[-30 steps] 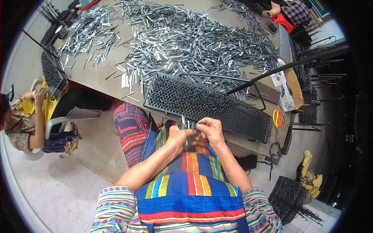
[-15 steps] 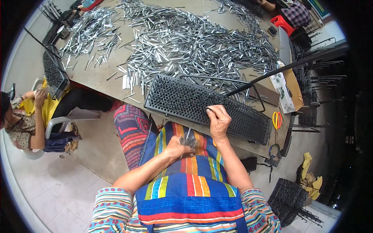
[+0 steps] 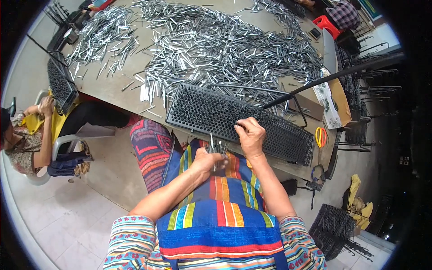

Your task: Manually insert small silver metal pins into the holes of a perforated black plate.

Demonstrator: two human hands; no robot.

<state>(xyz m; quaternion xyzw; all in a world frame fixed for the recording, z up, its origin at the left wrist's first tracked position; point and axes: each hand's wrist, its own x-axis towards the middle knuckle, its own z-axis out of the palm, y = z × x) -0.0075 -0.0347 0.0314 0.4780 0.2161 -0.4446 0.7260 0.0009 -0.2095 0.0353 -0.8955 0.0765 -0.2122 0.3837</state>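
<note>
Your right hand moved off bundle to black perforated tray at 12 o'clock, fingers pinched together on one pin. Left hand stays clamped on metal pins. Insertion underway.

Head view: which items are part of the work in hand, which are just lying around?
In use: left hand gripping a bundle of metal pins; right hand on the black perforated tray; loose pin pile.
Lying about: orange scissors, cardboard box, red stool.
</note>
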